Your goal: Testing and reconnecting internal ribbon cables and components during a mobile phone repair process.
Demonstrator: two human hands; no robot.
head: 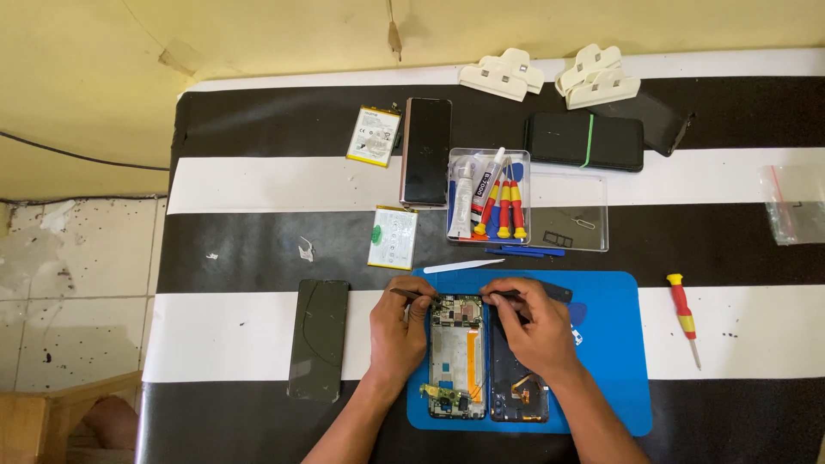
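- My left hand (397,331) is closed on tweezers (411,294), their tips laid on the top edge of the opened phone (456,357), where the small parts sit.
- My right hand (534,331) is pinched shut on a thin dark tool (505,296), its point meeting the same top edge from the other side. With both grips that close, I can steady the part with one and work it with the other.
- The opened phone lies face down, its insides showing, on the blue mat (614,352) near the front edge of the desk (258,185). Its dark back half (518,382) lies just beside it under my right wrist, joined by an orange ribbon as far as I can tell, which is likely why the two lie so close.
- The mat keeps small bits from rolling off the striped desk.
- A cracked screen (319,338) lies to the left, apart from my left forearm, so that side has room to swing.
- Two batteries (393,237), a clear box of screwdrivers (488,196) and a white pry stick (462,266) lie just beyond the mat, within easy reach.
- A loose red and yellow screwdriver (684,314) lies to the right of the mat with free desk around it.
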